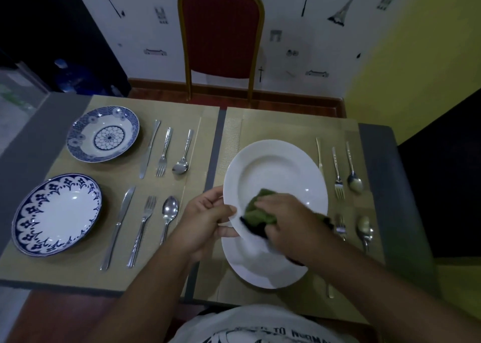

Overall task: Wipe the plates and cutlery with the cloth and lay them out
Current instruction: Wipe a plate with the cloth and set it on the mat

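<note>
While the left hand (205,220) pinches the rim of the white plate (276,171), seemingly steadying it tilted above a second plate (260,264) near the front-right of the surface (387,186), the right hand (289,220) clenches the green cloth (257,210) in its grip against the plate's face.

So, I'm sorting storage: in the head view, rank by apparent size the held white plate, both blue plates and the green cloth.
The held white plate
near blue plate
far blue plate, though distance may shrink it
green cloth, partly covered
</note>
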### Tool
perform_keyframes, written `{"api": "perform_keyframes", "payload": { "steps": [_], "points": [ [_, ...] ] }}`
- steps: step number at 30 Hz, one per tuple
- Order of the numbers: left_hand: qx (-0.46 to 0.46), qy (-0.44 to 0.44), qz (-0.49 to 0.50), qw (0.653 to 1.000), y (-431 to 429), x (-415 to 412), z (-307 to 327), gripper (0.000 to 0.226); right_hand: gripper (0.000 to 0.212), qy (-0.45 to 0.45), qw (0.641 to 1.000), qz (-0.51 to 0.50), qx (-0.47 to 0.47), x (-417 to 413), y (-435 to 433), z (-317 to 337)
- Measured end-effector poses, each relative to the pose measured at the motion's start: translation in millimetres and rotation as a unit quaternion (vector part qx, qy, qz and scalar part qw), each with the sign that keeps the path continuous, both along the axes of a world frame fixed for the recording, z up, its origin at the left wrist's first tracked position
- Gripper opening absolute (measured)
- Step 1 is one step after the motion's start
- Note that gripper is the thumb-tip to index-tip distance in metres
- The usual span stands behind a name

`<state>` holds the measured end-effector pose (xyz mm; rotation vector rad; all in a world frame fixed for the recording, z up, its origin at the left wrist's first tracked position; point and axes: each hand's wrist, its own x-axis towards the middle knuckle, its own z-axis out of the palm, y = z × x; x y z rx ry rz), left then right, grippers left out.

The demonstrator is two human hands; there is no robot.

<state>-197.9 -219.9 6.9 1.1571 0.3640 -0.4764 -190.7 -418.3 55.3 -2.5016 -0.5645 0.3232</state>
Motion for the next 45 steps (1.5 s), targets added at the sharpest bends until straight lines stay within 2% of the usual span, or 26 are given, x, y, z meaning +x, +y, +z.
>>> {"api": "perform_keyframes", "payload": {
  "steps": [2,5,8,11,14,16,20,27,32,41,45],
  "points": [
    [-0.005,0.002,-0.022,1.000,1.6,-1.9,-1.3,0.041,0.040,-0.011,0.997,0.067,0.029,7.0,13.8,-0.5],
    [-0.030,-0.006,-0.008,0.999,8.7,-2.3,-1.8,0.044,0.055,-0.031,0.999,-0.036,-0.002,50.1,6.9,-10.6],
    [-0.031,-0.010,0.031,0.999,10.7,1.3,-0.9,0.042,0.052,-0.035,0.993,-0.095,-0.056,59.6,-16.8,-17.3],
    [-0.012,-0.005,0.040,0.999,3.6,4.1,-5.1,0.041,0.046,0.014,0.993,-0.115,-0.035,28.0,-17.5,-9.5],
    [-0.015,0.020,0.053,0.998,-3.8,6.9,-12.1,0.041,0.040,0.067,0.996,-0.062,0.020,6.0,-4.7,0.5],
    [-0.027,0.035,0.057,0.997,-6.3,14.1,-15.0,0.041,0.042,0.068,0.996,-0.058,0.028,17.3,-1.7,-2.5],
    [-0.052,0.055,0.066,0.995,-10.7,46.6,-12.3,0.035,0.051,0.064,0.991,-0.116,0.021,57.9,-12.8,-8.4],
    [-0.073,0.123,0.071,0.987,-10.8,113.9,-29.6,0.028,0.053,0.042,0.987,-0.157,0.003,124.7,-36.9,-13.5],
    [-0.050,0.169,0.065,0.982,-13.6,141.5,-55.5,0.032,0.057,0.080,0.980,-0.182,0.005,150.9,-45.5,-36.3],
    [-0.008,0.179,0.070,0.981,-17.8,168.6,-75.4,0.037,0.058,0.113,0.976,-0.188,-0.006,173.4,-35.7,-67.4],
    [0.006,0.187,0.070,0.980,-18.3,170.9,-79.1,0.033,0.057,0.116,0.977,-0.180,-0.013,174.3,-30.9,-74.0]
  ]
}}
